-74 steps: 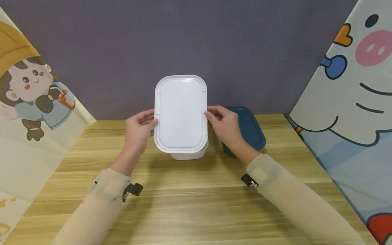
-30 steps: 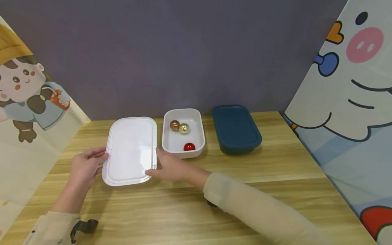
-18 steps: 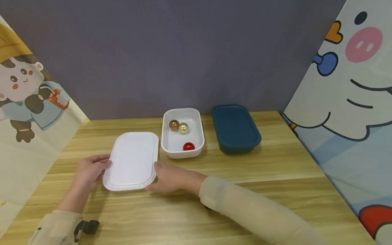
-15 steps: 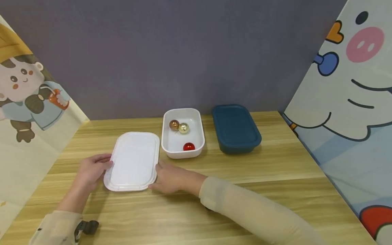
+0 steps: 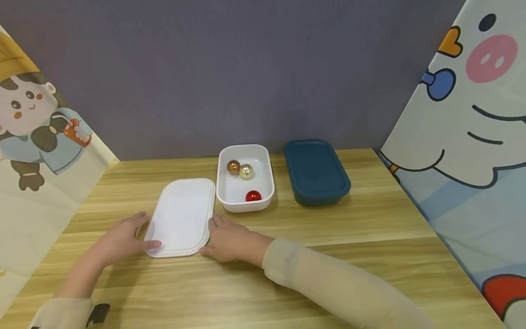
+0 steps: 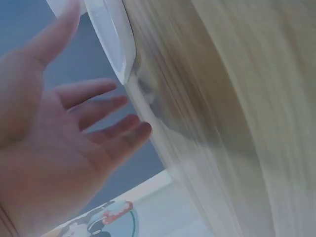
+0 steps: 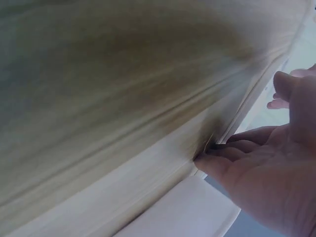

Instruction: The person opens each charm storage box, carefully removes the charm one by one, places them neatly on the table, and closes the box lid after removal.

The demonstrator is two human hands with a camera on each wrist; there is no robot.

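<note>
A dark grey wall [image 5: 263, 77] is filling the background, and a wood-grain tabletop [image 5: 312, 292] is spreading out in front of it. A right-hand panel [image 5: 439, 137] printed with a pink-snouted cartoon animal and a left-hand panel [image 5: 86, 155] printed with a cartoon child are flanking the table. A pale right sleeve [image 5: 337, 283] is reaching in across the table. A dark blue box [image 5: 316, 169] with its cover on is standing at the back, right of centre. Just to its left, a white box [image 5: 242, 208] is sitting uncovered. A white lid [image 5: 181, 217] is lying flat on the tabletop, just beside the white box, to its left and nearer the person. The right hand [image 5: 228, 237] is resting its straightened fingers against the lid's right edge, thumb beside the near right corner, not gripping. The left hand [image 5: 125, 237] is keeping its fingers loose and spread, clear of the left edge, while its thumb is overlapping the near left corner; whether it is touching, one cannot tell. Inside the white box, a red ball [image 5: 253, 196] is lying near the front, and a gold ball [image 5: 246, 171] and a brown ball [image 5: 233, 167] are sitting side by side farther back
</note>
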